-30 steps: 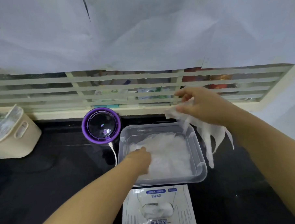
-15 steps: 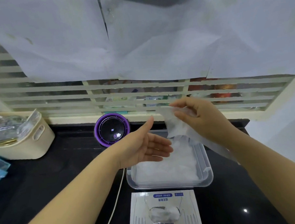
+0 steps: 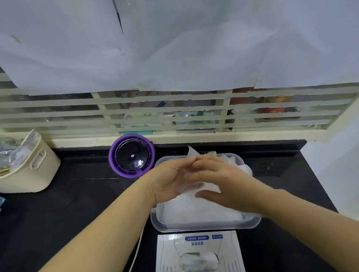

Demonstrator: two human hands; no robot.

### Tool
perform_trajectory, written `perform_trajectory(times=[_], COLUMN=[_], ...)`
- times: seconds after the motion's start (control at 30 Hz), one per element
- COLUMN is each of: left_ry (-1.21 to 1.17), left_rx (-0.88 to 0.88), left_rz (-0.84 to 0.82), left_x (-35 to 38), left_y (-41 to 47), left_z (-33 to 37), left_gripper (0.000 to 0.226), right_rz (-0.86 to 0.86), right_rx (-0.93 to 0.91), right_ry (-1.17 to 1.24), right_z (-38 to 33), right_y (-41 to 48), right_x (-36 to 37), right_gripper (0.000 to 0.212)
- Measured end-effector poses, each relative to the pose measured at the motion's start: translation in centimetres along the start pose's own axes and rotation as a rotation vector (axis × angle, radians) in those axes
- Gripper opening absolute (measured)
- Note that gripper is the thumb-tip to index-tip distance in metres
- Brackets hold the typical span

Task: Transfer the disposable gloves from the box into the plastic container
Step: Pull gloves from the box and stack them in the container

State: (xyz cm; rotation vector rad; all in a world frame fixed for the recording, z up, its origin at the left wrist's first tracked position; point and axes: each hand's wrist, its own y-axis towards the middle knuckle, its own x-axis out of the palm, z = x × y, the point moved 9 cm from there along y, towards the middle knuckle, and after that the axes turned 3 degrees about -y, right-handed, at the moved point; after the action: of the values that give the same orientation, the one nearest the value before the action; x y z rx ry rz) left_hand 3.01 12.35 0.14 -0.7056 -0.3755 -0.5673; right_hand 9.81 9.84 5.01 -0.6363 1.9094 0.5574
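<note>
A thin translucent disposable glove (image 3: 205, 187) is sandwiched between my two hands above the clear plastic container (image 3: 205, 227). My left hand (image 3: 168, 181) lies palm up with straight fingers under the glove. My right hand (image 3: 223, 181) presses flat on top, thumb stretched out along its near edge. One corner of the glove sticks up behind my fingertips. The container holds a crumpled pile of gloves (image 3: 198, 214). In front of it lies the flat white glove box (image 3: 200, 258), with more gloves showing through its oval opening.
A round purple device (image 3: 132, 156) stands left of the container, its white cable running under my left forearm. A cream basket (image 3: 32, 173) with plastic bags sits at far left. The black counter ends at a window ledge behind and a white wall at right.
My right hand brought the glove down from where it hung pinched in the air. My left hand came up from the container; both palms now meet on the glove.
</note>
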Motion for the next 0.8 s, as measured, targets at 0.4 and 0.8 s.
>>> perform_trajectory(times=[0.4, 0.8], left_ry=[0.920, 2.212], left_rx=[-0.201, -0.187], left_rz=[0.144, 0.236], left_x=[-5.7, -5.4], left_y=[3.5, 5.9], left_z=[-0.9, -2.4], left_gripper=[0.057, 0.046], right_rz=[-0.112, -0.493], right_rx=[0.265, 0.217], right_ry=[0.346, -0.356], right_z=[2.4, 6.3], right_y=[-0.8, -0.4], right_x=[7.3, 11.6], right_gripper=[0.046, 0.087])
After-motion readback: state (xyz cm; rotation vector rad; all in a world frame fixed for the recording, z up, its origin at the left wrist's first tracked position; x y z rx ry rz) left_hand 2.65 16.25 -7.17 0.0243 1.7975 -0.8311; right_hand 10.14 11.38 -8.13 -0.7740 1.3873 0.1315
